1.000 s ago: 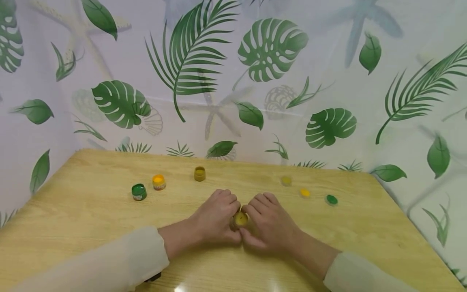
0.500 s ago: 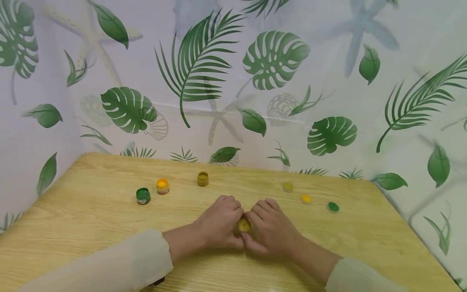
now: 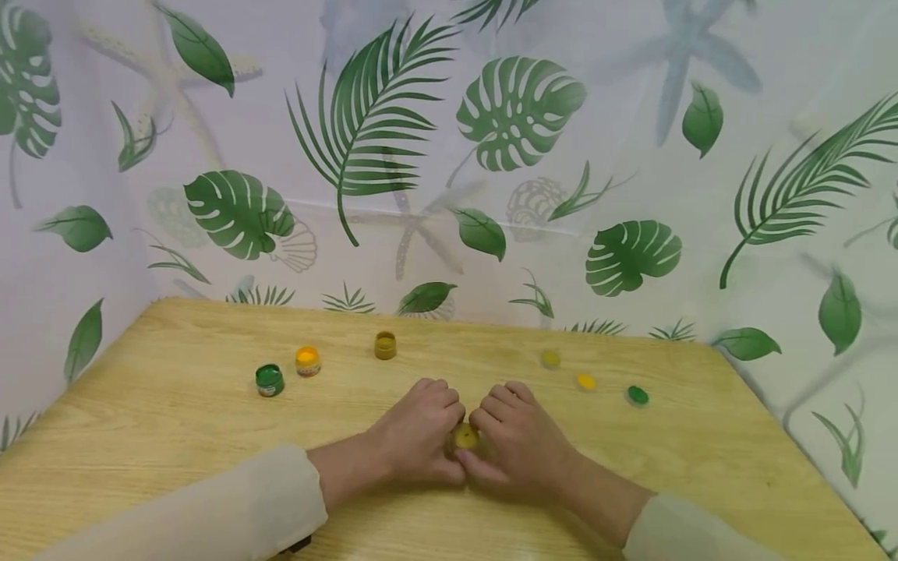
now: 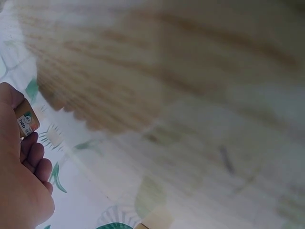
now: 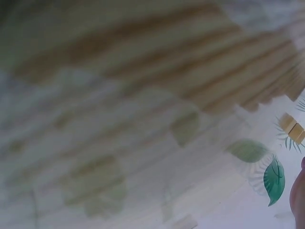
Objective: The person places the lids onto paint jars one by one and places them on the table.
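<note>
- Both the left hand (image 3: pixel 421 432) and the right hand (image 3: pixel 525 436) hold the small yellow jar (image 3: pixel 466 438) with curled fingers, near the middle of the tabletop (image 3: pixel 140 452).
- Since one second ago, the grip has hardly changed, so the work on this jar seems unfinished.
- Three open jars (image 3: pixel 308 363) stand farther left; three lids (image 3: pixel 585 382) lie right.

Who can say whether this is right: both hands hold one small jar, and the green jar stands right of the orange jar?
No: the head view shows the green jar left of the orange jar. The left hand and right hand do hold one small jar.
</note>
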{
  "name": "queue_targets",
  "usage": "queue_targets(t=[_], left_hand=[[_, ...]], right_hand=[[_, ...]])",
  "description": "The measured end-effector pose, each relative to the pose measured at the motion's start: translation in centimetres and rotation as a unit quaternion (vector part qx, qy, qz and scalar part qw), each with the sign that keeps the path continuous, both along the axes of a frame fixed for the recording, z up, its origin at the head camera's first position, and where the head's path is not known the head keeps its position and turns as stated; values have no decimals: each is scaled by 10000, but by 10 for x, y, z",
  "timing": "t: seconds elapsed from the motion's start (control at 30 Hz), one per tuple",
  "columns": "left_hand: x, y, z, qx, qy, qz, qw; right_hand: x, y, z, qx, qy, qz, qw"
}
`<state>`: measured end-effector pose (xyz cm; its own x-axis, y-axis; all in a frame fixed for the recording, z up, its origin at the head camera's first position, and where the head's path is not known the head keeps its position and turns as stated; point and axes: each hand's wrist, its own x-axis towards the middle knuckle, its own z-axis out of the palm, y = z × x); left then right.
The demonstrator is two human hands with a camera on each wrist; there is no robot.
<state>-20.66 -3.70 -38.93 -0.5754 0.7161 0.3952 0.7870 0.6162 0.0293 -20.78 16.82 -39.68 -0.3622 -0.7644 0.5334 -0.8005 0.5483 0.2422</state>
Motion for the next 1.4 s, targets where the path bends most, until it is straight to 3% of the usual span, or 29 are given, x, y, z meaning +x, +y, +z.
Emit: queue_targets(t=[1.0, 1.4], left_hand=[[0, 0, 2, 161, -282, -33, 9995], [-1, -1, 1, 188, -204, 9, 9996]], right_hand=[[0, 2, 3, 124, 13, 132, 9998], [-2, 1, 4, 113, 129, 178, 9997]])
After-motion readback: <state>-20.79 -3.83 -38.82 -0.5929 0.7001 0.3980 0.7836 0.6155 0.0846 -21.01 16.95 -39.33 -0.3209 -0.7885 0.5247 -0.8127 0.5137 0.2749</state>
